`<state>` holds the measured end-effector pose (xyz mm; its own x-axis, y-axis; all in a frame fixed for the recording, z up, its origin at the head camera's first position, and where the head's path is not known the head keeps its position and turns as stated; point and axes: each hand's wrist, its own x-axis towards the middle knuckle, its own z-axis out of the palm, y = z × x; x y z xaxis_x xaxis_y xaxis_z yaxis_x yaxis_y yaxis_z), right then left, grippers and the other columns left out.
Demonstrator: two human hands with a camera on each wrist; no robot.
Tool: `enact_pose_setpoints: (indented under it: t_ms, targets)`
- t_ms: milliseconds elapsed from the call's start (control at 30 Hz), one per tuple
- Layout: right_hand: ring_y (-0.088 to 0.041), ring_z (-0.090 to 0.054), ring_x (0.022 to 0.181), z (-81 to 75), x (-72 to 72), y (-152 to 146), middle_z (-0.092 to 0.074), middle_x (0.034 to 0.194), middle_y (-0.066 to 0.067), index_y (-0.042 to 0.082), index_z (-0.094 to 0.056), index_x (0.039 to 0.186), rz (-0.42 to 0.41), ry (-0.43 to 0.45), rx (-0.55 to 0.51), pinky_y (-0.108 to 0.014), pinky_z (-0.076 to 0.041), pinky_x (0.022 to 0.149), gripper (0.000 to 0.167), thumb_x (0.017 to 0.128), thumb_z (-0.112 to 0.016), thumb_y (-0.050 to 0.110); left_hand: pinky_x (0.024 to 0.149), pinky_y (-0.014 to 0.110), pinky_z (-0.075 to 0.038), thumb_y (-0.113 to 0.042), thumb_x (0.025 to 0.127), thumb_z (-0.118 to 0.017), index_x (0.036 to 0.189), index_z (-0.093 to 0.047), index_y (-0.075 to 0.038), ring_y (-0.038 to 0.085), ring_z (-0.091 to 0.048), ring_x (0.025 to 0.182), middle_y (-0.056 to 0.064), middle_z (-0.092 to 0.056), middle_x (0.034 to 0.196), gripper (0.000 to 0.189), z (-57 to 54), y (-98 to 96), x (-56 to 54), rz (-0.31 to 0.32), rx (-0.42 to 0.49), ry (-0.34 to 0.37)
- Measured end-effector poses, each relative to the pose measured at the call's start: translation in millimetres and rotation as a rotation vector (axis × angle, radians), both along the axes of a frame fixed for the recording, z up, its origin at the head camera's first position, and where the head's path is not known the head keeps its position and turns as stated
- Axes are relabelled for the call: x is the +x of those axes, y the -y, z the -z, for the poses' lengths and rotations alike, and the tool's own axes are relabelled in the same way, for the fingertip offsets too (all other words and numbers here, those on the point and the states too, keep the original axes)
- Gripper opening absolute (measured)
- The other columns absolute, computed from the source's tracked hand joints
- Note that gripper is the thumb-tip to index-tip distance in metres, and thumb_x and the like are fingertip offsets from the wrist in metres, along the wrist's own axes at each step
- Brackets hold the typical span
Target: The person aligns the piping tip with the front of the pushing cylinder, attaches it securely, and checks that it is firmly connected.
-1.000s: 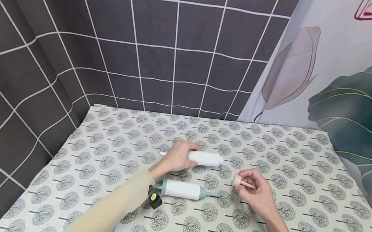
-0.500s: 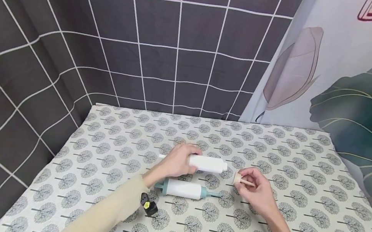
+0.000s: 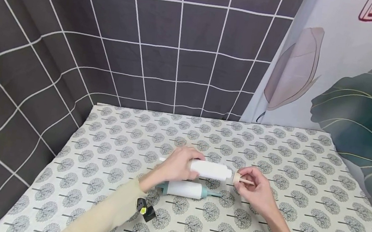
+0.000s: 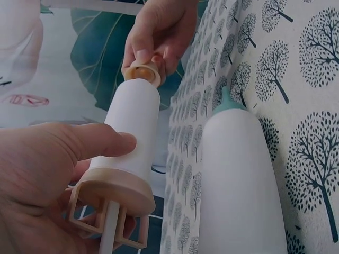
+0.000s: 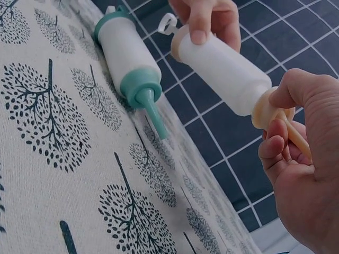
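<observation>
My left hand (image 3: 180,163) grips a white plastic syringe barrel (image 3: 212,170), thumb laid along its side. At its rear is a beige collar (image 4: 114,188) with square finger loops and a white plunger rod (image 4: 109,227). My right hand (image 3: 256,186) pinches a beige nozzle cap (image 5: 267,114), its thin spout pointing back between the fingers. In the right wrist view, the cap's open side is right at the barrel's narrow front end, in line with it. Below the barrel, a second white syringe (image 3: 184,189) with teal ends lies on the cloth.
A tree-patterned cloth (image 3: 210,227) covers the table. Behind it hangs a dark curtain (image 3: 192,66) with white grid lines, and a pale leaf-printed curtain (image 3: 337,72) at the right. The teal nozzle (image 5: 151,108) of the lying syringe points right in the head view.
My left hand has brought the barrel rightward and slightly nearer, up to the nozzle cap. The right hand stays almost in place, still pinching the cap.
</observation>
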<state>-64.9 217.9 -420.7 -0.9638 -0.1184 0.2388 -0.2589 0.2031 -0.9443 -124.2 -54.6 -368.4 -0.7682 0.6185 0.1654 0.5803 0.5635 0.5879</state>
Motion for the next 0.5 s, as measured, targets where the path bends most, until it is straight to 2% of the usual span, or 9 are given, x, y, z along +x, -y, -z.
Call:
enact_pose_setpoints:
  t_ms: [500]
  targets:
    - [-0.018,-0.064,0.085,0.5,-1.1,0.5,-0.063,0.102,-0.014,-0.010,-0.055,0.106,-0.078,-0.070,-0.051,-0.023,-0.056,0.079,0.031,0.078,-0.065,-0.020,0.094,0.045,-0.046,-0.005,0.074,-0.084,0.113,-0.070,-0.005,0.018,-0.061,0.100,0.003,-0.070,0.111,0.042,-3.2,-3.0,6.4,0.053,0.014,-0.036]
